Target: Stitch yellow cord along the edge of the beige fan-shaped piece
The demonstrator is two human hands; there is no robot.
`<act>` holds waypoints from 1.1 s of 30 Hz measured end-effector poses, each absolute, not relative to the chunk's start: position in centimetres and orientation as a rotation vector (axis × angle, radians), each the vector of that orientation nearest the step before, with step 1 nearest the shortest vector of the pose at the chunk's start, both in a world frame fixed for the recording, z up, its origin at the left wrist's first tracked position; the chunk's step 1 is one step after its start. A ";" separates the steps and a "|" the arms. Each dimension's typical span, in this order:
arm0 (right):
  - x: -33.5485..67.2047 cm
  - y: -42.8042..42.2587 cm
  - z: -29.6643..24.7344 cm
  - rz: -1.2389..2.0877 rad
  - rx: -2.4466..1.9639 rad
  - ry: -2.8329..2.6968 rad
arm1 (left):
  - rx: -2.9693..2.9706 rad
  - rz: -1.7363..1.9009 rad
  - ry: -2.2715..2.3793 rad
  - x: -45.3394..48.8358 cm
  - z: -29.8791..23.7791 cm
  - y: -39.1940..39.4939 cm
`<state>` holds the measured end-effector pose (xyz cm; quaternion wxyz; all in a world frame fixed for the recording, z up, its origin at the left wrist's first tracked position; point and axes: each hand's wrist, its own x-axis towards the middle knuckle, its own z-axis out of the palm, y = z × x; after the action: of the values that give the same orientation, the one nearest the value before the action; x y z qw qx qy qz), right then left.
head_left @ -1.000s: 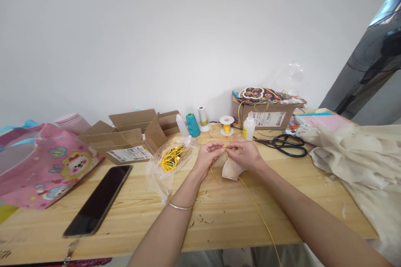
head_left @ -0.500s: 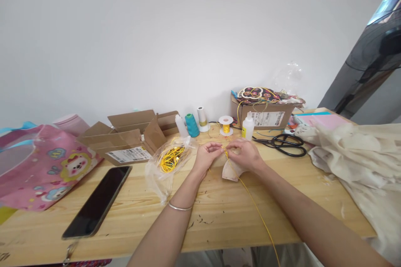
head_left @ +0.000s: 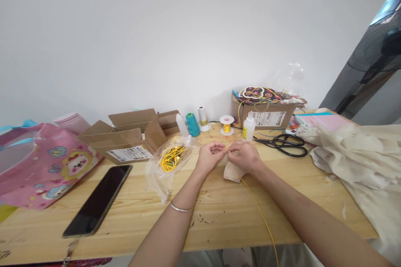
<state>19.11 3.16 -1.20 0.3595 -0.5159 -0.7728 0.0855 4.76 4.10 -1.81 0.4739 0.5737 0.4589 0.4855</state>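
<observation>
My left hand [head_left: 209,156] and my right hand [head_left: 244,156] meet at the middle of the wooden table [head_left: 219,212], fingertips pinched together on a thin yellow cord [head_left: 260,210]. The cord runs from the pinch back toward me and off the table's front edge. Under my right hand lies a small beige fabric piece [head_left: 231,172], which the hand also grips. A silver bangle [head_left: 180,207] sits on my left wrist.
A clear bag of yellow cord [head_left: 169,159] lies left of my hands, a black phone [head_left: 97,200] farther left, and an open cardboard box [head_left: 131,135] behind. Thread spools [head_left: 193,124], glue bottles [head_left: 248,127], black scissors [head_left: 286,144] and cream cloth [head_left: 363,167] lie behind and right.
My right hand has drawn slightly closer to my left and lower over the fabric piece. The cord stays pinched between both hands.
</observation>
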 end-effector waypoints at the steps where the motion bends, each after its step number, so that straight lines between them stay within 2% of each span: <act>1: 19.1 3.1 -1.2 0.229 -1.333 -1.985 | 1.416 1.188 1.131 4.8 -1.9 4.1; 5: 19.0 3.3 -1.1 0.347 -1.305 -1.889 | 1.410 1.182 1.122 4.9 -1.8 4.0; 12: 20.2 3.2 0.7 1.040 -0.957 -1.446 | 1.327 1.195 1.133 4.6 -1.3 4.0; 16: 22.4 2.1 3.4 1.216 -0.722 -1.270 | 1.287 1.198 1.161 4.3 -1.3 4.0; 22: 22.6 2.7 3.2 1.079 -0.828 -1.260 | 1.320 1.184 1.143 4.3 -1.6 4.1; 28: 19.7 3.8 -0.9 0.533 -1.294 -1.915 | 1.354 1.179 1.128 4.5 -1.6 4.1; 33: 19.6 4.0 -2.4 0.422 -1.318 -2.109 | 1.361 1.200 1.115 4.6 -1.5 4.0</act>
<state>19.65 4.04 -2.36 0.3048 -0.4977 -0.7962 0.1592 4.64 4.00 -1.49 0.4847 0.5588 0.4580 0.4929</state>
